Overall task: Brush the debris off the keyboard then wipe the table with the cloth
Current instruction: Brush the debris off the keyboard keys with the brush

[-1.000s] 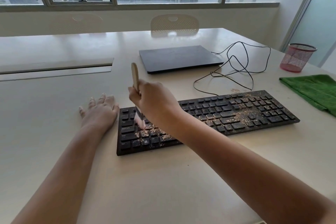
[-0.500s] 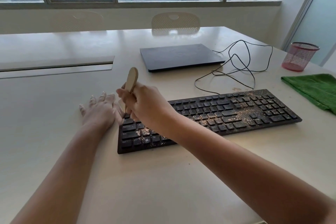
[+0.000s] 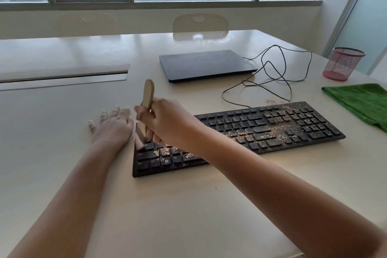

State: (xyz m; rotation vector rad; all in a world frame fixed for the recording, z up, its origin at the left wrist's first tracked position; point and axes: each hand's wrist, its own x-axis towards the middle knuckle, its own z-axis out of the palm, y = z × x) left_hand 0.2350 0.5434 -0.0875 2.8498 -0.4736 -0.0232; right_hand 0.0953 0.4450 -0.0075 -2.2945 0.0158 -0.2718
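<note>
The right hand [image 3: 167, 121] grips the brush [image 3: 147, 98] at the left end of the keyboard [image 3: 236, 134], whose crumbs stretch away rightward, while the flat left hand [image 3: 114, 125] rests on the bench [image 3: 188, 205] just beside it.

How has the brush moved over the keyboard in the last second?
Yes. The brush in the right hand has swept left, from the debris-covered keys to the keyboard's left edge.

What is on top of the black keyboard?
Brown crumbs lie scattered over the keyboard, thickest toward its right end. The right hand holds a brush at the left end, covering some keys there.
</note>
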